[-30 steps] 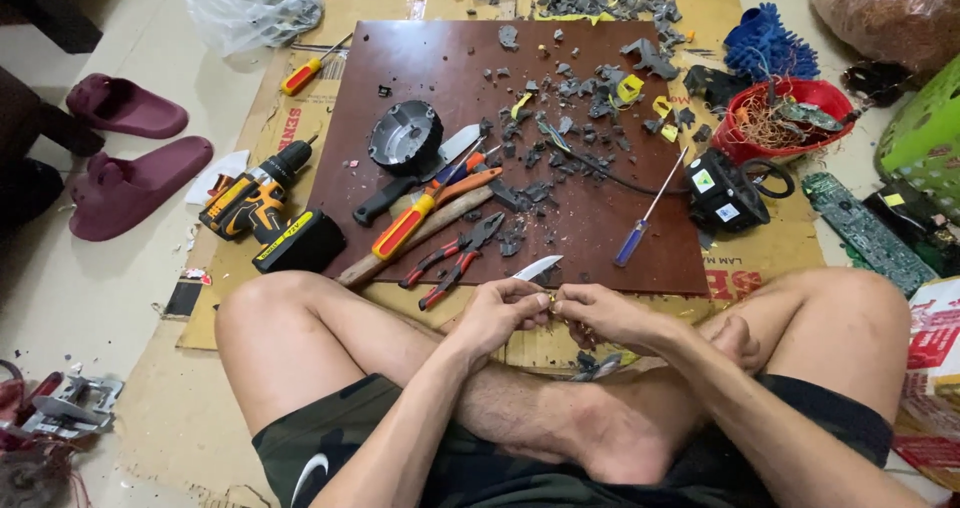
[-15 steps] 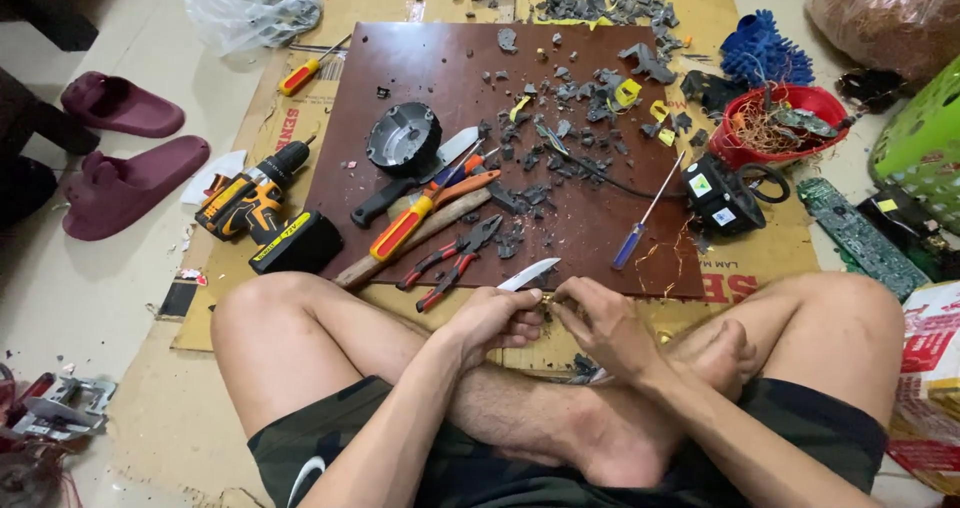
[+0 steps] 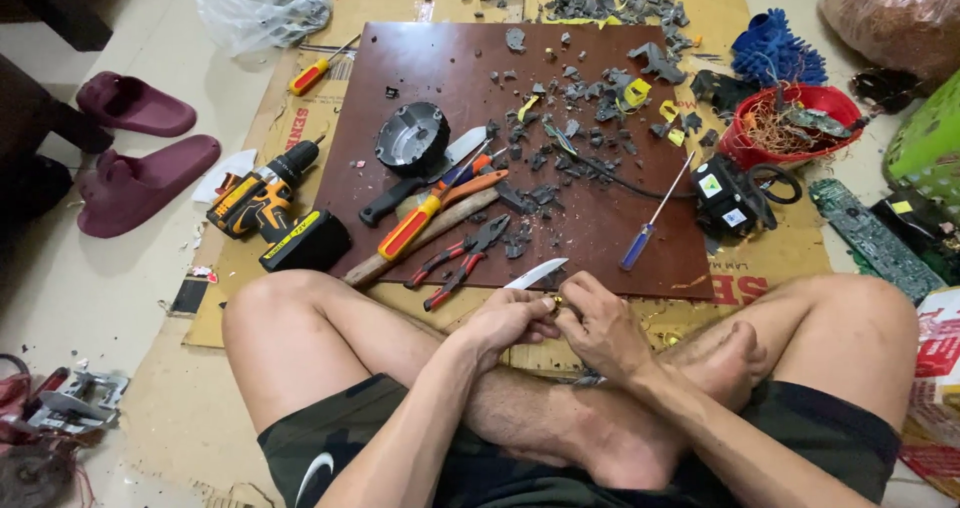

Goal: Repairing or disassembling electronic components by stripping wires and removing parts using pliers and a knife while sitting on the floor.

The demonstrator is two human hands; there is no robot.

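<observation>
The person sits cross-legged on the floor, and both hands meet just above the crossed shins. The left hand is closed around a knife, whose pale blade points out toward 1 o'clock over the near edge of the brown board. The right hand is closed too, and its fingers pinch a small yellowish part right beside the knife hand; what the part is, I cannot tell. Just past the hands, at 11 o'clock, lie red-handled pliers and a hammer, and at 1 o'clock a blue screwdriver. Farther out on the board sit a round black housing and many dark broken pieces. At 2 o'clock a red bowl holds copper wire. It seems much breaking apart is already done, while the small part in hand is still being worked on. A yellow drill lies at 10 o'clock.
</observation>
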